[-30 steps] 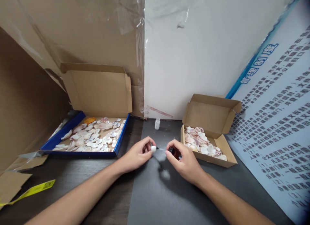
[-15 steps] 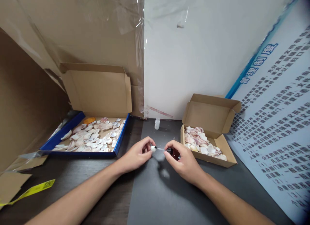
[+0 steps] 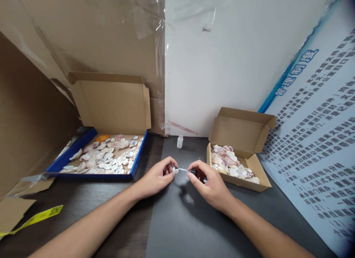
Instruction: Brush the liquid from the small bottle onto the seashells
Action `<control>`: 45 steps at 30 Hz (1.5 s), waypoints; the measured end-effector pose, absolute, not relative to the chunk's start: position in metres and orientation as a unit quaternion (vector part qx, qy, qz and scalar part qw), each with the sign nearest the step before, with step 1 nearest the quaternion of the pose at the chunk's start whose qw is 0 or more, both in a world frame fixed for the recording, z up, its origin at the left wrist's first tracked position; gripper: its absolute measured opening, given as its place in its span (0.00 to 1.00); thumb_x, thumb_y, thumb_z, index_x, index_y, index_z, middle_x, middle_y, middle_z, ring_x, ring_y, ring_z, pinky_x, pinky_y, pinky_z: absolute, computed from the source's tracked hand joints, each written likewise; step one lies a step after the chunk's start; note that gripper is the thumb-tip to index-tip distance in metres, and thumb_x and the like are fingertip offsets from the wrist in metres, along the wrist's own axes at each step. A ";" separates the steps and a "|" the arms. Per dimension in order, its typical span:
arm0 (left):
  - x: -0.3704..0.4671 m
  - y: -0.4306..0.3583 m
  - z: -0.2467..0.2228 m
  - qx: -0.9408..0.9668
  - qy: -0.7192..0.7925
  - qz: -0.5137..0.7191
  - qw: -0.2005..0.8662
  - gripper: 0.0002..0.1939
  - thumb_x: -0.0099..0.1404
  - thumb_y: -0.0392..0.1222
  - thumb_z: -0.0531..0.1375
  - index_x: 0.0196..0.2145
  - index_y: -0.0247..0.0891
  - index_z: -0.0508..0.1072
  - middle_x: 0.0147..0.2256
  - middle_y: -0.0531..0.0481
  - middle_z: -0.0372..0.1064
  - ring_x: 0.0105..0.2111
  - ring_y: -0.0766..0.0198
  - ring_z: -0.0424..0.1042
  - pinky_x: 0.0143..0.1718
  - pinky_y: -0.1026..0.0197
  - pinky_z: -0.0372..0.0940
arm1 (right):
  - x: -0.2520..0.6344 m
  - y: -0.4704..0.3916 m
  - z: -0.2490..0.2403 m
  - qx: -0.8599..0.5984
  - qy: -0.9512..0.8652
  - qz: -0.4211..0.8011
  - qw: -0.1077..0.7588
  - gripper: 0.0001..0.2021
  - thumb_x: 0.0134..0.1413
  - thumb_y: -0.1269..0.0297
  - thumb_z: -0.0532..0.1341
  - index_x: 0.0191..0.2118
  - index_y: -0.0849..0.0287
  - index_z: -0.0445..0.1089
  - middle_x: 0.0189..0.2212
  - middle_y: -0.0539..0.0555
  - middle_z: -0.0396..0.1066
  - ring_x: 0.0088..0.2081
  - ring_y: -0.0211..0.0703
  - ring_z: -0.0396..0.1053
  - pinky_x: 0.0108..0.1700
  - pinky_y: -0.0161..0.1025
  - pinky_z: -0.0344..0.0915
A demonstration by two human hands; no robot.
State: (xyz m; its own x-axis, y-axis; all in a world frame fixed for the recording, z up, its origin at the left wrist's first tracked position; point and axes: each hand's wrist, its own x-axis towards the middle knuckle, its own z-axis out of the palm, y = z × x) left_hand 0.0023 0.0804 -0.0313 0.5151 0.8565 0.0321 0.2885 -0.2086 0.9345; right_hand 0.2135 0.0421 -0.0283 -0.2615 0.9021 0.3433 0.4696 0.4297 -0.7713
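Observation:
Over the dark grey mat, my left hand [image 3: 163,174] pinches a small white shell [image 3: 175,170] between its fingertips. A thin clear brush [image 3: 183,170] with a black cap [image 3: 193,171] is held in my right hand [image 3: 206,180]. The dark tip of the brush meets the shell or lies right in front of it. A small clear bottle [image 3: 180,142] with a white label stands upright behind my hands, near the wall.
At the left is an open blue-edged box [image 3: 133,165] of shells [image 3: 104,158]. An open cardboard box [image 3: 213,176] with larger shells [image 3: 229,160] sits at the right. A yellow strip [image 3: 39,218] and cardboard pieces [image 3: 16,210] lie front left. A printed sheet [image 3: 313,139] leans at far right.
The brush tip has shifted slightly left and down onto or in front of the shell. My right fingers have turned the cap a little. My left hand has barely moved.

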 end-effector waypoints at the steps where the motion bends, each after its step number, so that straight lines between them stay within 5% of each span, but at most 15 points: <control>1: 0.002 0.080 -0.031 0.721 0.397 0.290 0.488 0.10 0.65 0.45 0.57 0.40 0.36 0.66 0.27 0.56 0.57 0.27 0.69 0.56 0.29 0.65 0.53 | 0.213 0.042 -0.028 -0.462 -0.747 0.270 0.394 0.03 0.60 0.66 0.58 0.39 0.57 0.68 0.29 0.49 0.66 0.28 0.36 0.63 0.30 0.33 0.59; 45: 0.003 0.081 -0.033 0.719 0.398 0.292 0.489 0.12 0.65 0.48 0.57 0.39 0.36 0.66 0.27 0.56 0.58 0.27 0.69 0.56 0.28 0.66 0.54 | 0.214 0.042 -0.029 -0.468 -0.751 0.261 0.386 0.02 0.59 0.67 0.59 0.36 0.57 0.68 0.27 0.49 0.66 0.26 0.36 0.62 0.29 0.33 0.59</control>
